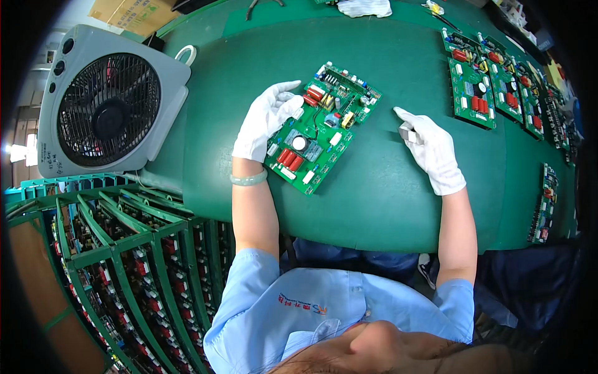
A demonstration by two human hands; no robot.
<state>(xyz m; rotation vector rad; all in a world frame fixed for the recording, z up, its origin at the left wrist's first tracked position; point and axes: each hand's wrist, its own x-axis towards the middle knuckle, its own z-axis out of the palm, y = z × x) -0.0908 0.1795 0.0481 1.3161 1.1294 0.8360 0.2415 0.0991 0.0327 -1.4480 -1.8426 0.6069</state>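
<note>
Left hand (266, 119), white-gloved, is resting on the near-left edge of a green circuit board (321, 124) lying flat on the green counter (386, 187), its grip closing over the board's edge by the red components. Right hand (431, 149), also gloved, is lying just right of the board, apart from it, its grip pinching a small grey block-shaped part (407, 134). A grey box fan (106, 103) is standing far left; more circuit boards (492, 81) are lining the counter's right side.

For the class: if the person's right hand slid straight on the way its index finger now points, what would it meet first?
Probably the circuit board under the left hand. The right hand points up and left across bare green mat; how high it is held is unclear.
</note>
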